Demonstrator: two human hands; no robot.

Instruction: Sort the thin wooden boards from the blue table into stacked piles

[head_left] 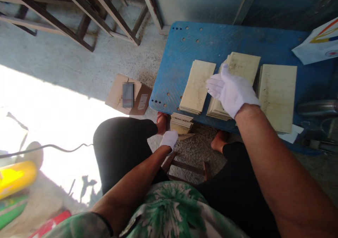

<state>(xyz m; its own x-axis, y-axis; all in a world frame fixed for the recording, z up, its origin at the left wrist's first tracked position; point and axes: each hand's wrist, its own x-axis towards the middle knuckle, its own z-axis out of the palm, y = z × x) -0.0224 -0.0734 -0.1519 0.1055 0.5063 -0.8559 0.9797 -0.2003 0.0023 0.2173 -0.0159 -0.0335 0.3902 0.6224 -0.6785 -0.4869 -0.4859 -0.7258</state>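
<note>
My right hand point(232, 92), in a white glove, is held over the middle stack of thin pale rectangular boards point(244, 63). Its fingers are stretched out and the thumb points up, with nothing held. Lower down, just past the front edge of the blue table, my left hand point(169, 139), also gloved, is against a smaller pile of similar pale pieces point(182, 120). Its fingers are mostly hidden, so its grip cannot be made out. A left stack of boards point(199, 85) and a right stack of boards point(278, 93) flank the middle one.
Boards lie on a blue table point(216, 37) with small holes. A printed white bag point(319, 42) and a metal cylinder point(318, 108) are at its right. On the floor are a cardboard box point(118, 93), a wooden frame point(187, 166) between my legs, and a cable point(52, 145).
</note>
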